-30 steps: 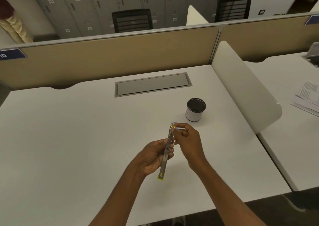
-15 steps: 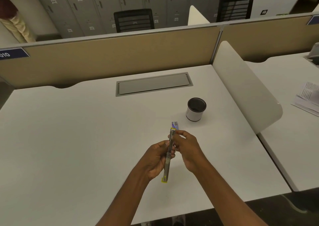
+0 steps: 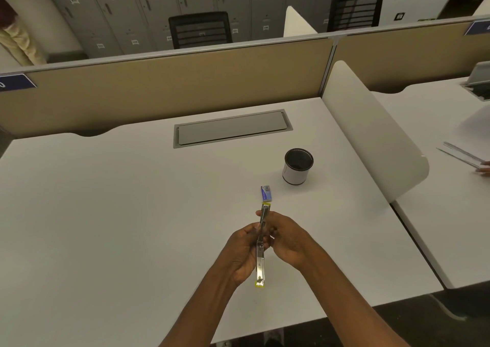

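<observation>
A long metal stapler (image 3: 261, 264) with yellow ends is opened out straight and held above the white desk (image 3: 111, 214). My left hand (image 3: 242, 254) grips its middle from the left. My right hand (image 3: 287, 240) holds its upper half from the right, fingers curled round the metal. A small blue staple box (image 3: 266, 193) lies on the desk just beyond the stapler's far tip.
A white cup with a dark inside (image 3: 298, 166) stands beyond the box to the right. A grey cable flap (image 3: 233, 128) is set into the desk's back. A white divider (image 3: 371, 140) borders the right side; another person's hand (image 3: 484, 168) with rulers shows beyond it.
My right hand has slid down from the stapler's far tip towards its middle. Both hands have drawn slightly nearer to me, uncovering the blue staple box on the desk.
</observation>
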### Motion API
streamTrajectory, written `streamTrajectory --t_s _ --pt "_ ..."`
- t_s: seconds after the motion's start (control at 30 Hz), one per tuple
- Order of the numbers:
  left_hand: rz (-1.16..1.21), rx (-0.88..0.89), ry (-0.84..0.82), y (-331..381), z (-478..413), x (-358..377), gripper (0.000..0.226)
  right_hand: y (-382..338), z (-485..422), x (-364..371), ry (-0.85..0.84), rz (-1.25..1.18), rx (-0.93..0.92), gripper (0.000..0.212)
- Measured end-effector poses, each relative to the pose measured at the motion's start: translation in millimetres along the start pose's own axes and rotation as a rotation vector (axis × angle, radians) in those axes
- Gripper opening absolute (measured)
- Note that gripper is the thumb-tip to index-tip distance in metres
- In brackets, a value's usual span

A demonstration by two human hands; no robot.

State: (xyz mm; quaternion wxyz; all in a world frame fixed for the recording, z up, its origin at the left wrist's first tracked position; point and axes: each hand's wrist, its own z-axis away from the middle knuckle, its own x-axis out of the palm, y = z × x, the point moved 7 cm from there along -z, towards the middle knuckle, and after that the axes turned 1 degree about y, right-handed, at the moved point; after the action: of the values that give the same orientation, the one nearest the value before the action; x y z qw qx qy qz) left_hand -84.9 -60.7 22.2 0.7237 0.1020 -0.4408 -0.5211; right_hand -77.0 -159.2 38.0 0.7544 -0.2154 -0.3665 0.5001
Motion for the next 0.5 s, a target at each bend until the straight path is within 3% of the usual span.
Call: streamTrajectory --t_s 0.2,0.4,0.5 --pt "0.096 -0.069 0.072 -3 -5 -7 0.022 6 -2 2 -0.086 0.100 -0.005 0.031" --pt "0.108 -0.148 0.107 -2 -8 -14 0.026 6 4 0 -0.099 0.315 -0.110 0.070" --pt "0.112 -0.179 0.135 -2 -9 -18 0.024 0 8 0 -0.092 0.423 -0.160 0.076"
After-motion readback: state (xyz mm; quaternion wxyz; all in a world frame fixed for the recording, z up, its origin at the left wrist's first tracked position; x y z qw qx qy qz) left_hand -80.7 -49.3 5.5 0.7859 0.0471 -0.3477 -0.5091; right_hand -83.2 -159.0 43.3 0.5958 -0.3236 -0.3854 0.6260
